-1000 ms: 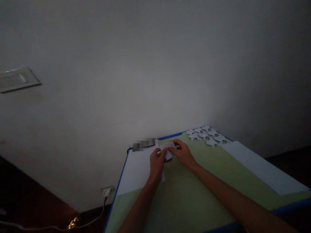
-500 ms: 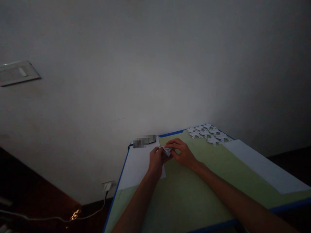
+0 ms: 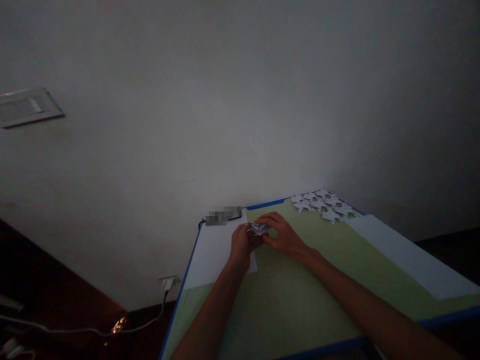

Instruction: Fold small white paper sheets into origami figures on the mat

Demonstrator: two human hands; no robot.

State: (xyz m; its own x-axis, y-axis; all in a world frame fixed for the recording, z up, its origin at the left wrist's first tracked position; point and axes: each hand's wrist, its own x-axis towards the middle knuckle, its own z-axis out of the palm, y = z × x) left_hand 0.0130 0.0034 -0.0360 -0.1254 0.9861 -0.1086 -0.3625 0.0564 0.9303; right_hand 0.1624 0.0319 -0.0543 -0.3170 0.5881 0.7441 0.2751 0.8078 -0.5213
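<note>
Both of my hands meet over the far part of a green table (image 3: 292,300) with a blue edge. Between their fingertips is a small folded piece of white paper (image 3: 258,228). My left hand (image 3: 242,245) pinches its left side with curled fingers. My right hand (image 3: 282,235) holds its right side, fingers bent over the top. Below my left hand lies a white paper sheet (image 3: 213,250).
Several small folded white paper shapes (image 3: 323,204) lie in a cluster at the table's far right corner. A long white sheet (image 3: 405,257) covers the right side. A dark flat object (image 3: 225,215) rests by the wall. A plugged-in charger (image 3: 167,284) and white cable (image 3: 75,331) sit at lower left.
The paper piece between my hands has gone from a wider flat rectangle to a smaller, more folded shape. My hands have drawn closer together and stayed in the same spot.
</note>
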